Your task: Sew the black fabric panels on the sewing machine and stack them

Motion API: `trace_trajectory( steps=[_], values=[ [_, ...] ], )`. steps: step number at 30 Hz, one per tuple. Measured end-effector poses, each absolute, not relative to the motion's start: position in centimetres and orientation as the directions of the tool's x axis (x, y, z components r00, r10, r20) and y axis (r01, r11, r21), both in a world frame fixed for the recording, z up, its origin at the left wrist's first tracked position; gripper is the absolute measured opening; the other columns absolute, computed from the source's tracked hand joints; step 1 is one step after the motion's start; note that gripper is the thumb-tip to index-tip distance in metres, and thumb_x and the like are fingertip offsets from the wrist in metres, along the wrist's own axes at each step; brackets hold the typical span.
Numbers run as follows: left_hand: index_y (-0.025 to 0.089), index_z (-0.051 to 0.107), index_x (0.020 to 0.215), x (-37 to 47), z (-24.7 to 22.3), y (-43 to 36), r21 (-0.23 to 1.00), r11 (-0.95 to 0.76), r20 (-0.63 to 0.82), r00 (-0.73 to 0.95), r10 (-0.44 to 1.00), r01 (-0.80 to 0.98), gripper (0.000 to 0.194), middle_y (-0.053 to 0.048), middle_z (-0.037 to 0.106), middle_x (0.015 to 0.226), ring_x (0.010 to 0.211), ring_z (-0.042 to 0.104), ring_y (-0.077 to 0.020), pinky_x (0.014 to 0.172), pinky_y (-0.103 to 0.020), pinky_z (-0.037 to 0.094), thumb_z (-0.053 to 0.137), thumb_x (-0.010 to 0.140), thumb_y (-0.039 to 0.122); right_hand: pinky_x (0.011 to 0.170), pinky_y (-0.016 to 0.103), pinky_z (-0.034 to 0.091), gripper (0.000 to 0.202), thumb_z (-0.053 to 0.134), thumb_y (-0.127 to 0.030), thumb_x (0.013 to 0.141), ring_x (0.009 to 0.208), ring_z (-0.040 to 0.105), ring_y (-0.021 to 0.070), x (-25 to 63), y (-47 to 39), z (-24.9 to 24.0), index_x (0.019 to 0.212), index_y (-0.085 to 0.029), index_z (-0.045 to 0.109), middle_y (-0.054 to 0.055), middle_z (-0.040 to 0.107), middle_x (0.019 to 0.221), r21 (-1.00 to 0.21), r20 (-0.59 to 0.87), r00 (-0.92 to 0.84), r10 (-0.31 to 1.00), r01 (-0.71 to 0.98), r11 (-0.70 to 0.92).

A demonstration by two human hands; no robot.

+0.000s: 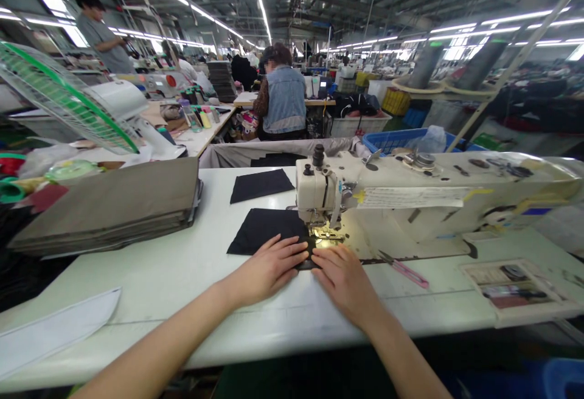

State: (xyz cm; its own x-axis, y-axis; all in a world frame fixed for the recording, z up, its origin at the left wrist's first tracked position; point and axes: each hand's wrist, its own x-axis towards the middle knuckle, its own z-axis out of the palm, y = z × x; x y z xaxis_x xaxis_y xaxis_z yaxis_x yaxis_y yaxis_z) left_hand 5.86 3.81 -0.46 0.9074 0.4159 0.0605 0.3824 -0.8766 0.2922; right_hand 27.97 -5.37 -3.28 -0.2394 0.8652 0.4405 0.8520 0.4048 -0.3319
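A dark fabric piece lies on the white table at the sewing machine, its right edge by the lit needle plate. My left hand rests flat on this fabric, fingers stretched toward the needle area. Close beside it, my right hand lies with extended fingers on the fabric's near right corner, just in front of the presser foot. The fingertips of both hands almost meet. Behind this piece a second dark fabric piece lies flat. Pink-handled thread snips lie to the right of my right hand.
At left stands a stack of grey-brown fabric pieces, with a green-rimmed fan behind it. A white pattern piece lies front left. A small parts tray sits at right. One person sits ahead; another stands far left.
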Motion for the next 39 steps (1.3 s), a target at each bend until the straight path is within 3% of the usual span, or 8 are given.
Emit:
trace_trajectory(
  steps=[12, 21, 39],
  values=[
    [0.027, 0.052, 0.144, 7.2, -0.9, 8.6, 0.280, -0.863, 0.076, 0.886, 0.457, 0.421, 0.042, -0.006, 0.049, 0.153, 0.144, 0.041, -0.0257, 0.120, -0.052, 0.025, 0.041, 0.104, 0.032, 0.099, 0.047, 0.046, 0.020, 0.057, -0.023, 0.098, 0.107, 0.060, 0.0254, 27.9, -3.7, -2.9, 0.115, -0.020, 0.068, 0.007, 0.071, 0.119, -0.355, 0.429, -0.177, 0.886, 0.869, 0.346],
    [0.025, 0.051, 0.145, 7.2, -0.9, 8.5, 0.270, -0.853, 0.082, 0.872, 0.483, 0.447, 0.042, -0.007, 0.049, 0.153, 0.144, 0.040, -0.0260, 0.120, -0.053, 0.023, 0.040, 0.104, 0.030, 0.103, 0.048, 0.046, 0.027, 0.054, -0.021, 0.098, 0.117, 0.057, 0.0255, 27.9, -5.4, -3.9, 0.123, -0.018, 0.065, 0.009, 0.068, 0.127, -0.411, 0.427, -0.143, 0.893, 0.849, 0.332],
    [0.025, 0.051, 0.144, 7.2, -1.5, 8.5, 0.263, -0.852, 0.133, 0.858, 0.497, 0.452, 0.042, -0.008, 0.051, 0.151, 0.144, 0.040, -0.0261, 0.119, -0.055, 0.026, 0.043, 0.103, 0.029, 0.102, 0.047, 0.048, 0.026, 0.053, -0.024, 0.099, 0.116, 0.059, 0.0247, 28.0, -5.4, -4.3, 0.121, -0.021, 0.067, 0.008, 0.069, 0.125, -0.424, 0.443, -0.122, 0.888, 0.845, 0.328]
  ],
)
